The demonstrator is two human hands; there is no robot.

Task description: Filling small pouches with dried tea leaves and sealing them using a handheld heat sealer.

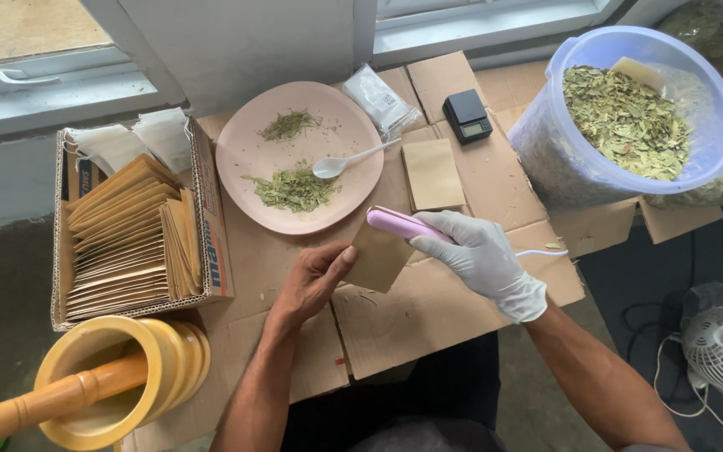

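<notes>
Flattened cardboard (428, 310) under a window carries everything. Bare left hand (311, 280) pinches a small brown paper pouch (378, 255) mid-sheet, near the front edge, while the gloved right hand (483, 259) grips a pink sealing clamp (399, 223) closed over the pouch's top edge. Pouch looks flat, plain, uncreased. Sealing looks underway, not finished: one more empty pouch (433, 174) lies behind, crushed leaves (293, 191) and a white spoon (349, 161) wait on the pink plate (244, 155). Left edge: box of stacked pouches (131, 243), many done, it seems. Right corner: tub of dried leaves (625, 117).
</notes>
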